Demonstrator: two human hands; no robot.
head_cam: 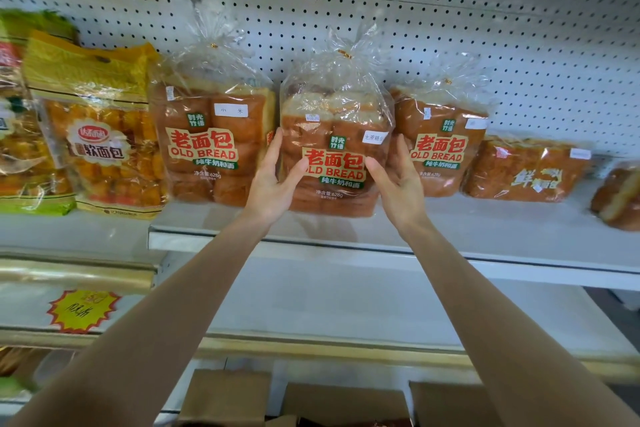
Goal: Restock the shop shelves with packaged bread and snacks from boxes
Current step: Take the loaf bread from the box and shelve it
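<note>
Your left hand (pixel 273 178) and right hand (pixel 398 182) flank the middle bread bag (pixel 334 128) — fingers straight against its sides, thumbs on its front. It stands upright at the shelf (pixel 450 241) front, between two matching bags (pixel 204 146).

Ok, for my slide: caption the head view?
Left hand and right hand steady a bagged loaf upright at the shelf.
</note>
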